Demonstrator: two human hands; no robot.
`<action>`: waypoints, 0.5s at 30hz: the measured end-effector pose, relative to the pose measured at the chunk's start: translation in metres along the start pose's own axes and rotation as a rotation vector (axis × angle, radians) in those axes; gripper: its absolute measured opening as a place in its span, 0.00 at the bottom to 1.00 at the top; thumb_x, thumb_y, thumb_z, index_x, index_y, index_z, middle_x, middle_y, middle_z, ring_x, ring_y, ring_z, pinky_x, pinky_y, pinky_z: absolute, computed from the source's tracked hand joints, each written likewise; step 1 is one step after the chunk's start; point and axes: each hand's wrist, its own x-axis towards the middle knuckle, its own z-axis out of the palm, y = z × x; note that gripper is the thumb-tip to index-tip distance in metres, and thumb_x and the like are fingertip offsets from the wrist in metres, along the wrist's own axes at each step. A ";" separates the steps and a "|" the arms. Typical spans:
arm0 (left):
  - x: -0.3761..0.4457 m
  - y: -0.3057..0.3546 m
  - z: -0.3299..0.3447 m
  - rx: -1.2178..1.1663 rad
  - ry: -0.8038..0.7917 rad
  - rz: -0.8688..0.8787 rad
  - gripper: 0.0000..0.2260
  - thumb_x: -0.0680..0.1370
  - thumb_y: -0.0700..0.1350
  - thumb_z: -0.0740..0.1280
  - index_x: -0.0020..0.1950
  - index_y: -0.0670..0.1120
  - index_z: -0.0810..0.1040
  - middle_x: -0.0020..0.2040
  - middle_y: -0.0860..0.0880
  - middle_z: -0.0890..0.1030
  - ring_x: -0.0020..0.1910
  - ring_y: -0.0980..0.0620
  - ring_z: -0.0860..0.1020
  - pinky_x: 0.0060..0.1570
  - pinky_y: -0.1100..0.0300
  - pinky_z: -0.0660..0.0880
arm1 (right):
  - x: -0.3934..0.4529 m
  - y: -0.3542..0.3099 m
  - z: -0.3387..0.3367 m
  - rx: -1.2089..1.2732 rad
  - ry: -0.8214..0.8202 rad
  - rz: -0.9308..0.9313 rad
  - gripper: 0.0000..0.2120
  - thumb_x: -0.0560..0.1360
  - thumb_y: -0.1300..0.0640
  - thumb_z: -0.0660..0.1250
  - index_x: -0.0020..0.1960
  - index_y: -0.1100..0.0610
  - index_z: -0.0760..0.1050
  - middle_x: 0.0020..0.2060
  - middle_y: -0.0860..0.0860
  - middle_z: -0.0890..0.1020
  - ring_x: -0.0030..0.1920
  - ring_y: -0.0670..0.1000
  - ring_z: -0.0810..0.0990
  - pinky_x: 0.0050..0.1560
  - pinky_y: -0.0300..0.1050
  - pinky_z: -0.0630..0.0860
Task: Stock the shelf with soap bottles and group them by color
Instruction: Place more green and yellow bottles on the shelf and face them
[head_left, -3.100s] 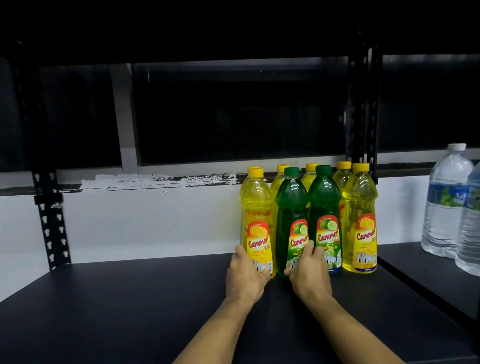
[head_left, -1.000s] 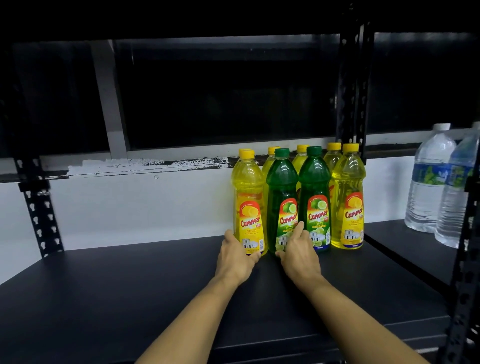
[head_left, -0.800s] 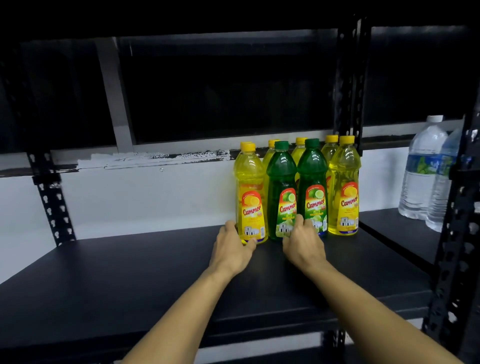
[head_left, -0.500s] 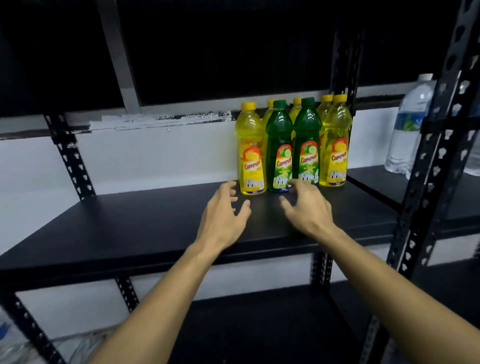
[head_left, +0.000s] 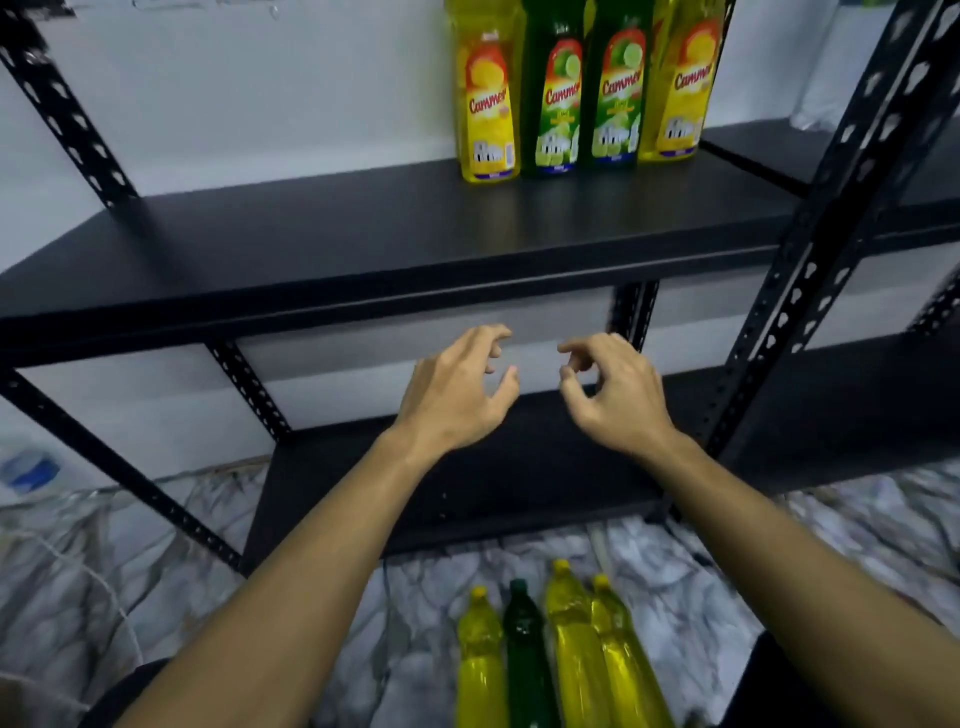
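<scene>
On the black shelf (head_left: 363, 228) stand soap bottles in a row: a yellow one (head_left: 485, 98), two green ones (head_left: 556, 98) (head_left: 615, 93), and another yellow one (head_left: 680, 83); their tops are cut off by the frame. On the floor below stand three yellow bottles (head_left: 480, 660) (head_left: 574, 649) (head_left: 623, 665) and one green bottle (head_left: 524, 649). My left hand (head_left: 457, 395) and my right hand (head_left: 615, 395) hover side by side in front of the lower shelf, fingers curled apart, holding nothing.
A lower black shelf (head_left: 519, 478) sits under the stocked one. Perforated black uprights (head_left: 831, 218) rise at the right, and diagonal braces (head_left: 244, 384) cross at the left. The floor is marbled grey (head_left: 104, 571), with a neighbouring rack (head_left: 883, 166) at the right.
Both hands have let go of the shelf bottles and dropped below the shelf edge. The view has tilted down, bringing the floor bottles into sight.
</scene>
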 end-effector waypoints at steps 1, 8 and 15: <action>-0.007 -0.006 0.012 0.008 -0.060 -0.031 0.19 0.79 0.52 0.64 0.69 0.50 0.69 0.57 0.55 0.77 0.49 0.58 0.77 0.51 0.53 0.77 | -0.011 0.009 0.009 0.017 -0.077 0.048 0.11 0.73 0.56 0.66 0.55 0.54 0.77 0.40 0.43 0.78 0.41 0.45 0.75 0.39 0.43 0.72; -0.065 -0.066 0.117 -0.007 -0.433 -0.193 0.22 0.80 0.54 0.62 0.72 0.52 0.65 0.62 0.53 0.76 0.56 0.53 0.78 0.55 0.51 0.75 | -0.082 0.072 0.087 -0.001 -0.562 0.365 0.14 0.74 0.56 0.66 0.59 0.51 0.76 0.44 0.43 0.80 0.46 0.50 0.80 0.45 0.46 0.76; -0.133 -0.125 0.209 0.021 -0.827 -0.292 0.25 0.80 0.56 0.59 0.75 0.50 0.59 0.70 0.48 0.72 0.62 0.45 0.76 0.58 0.49 0.73 | -0.176 0.119 0.162 -0.074 -0.804 0.630 0.13 0.74 0.57 0.63 0.58 0.52 0.77 0.52 0.51 0.82 0.52 0.56 0.80 0.47 0.46 0.73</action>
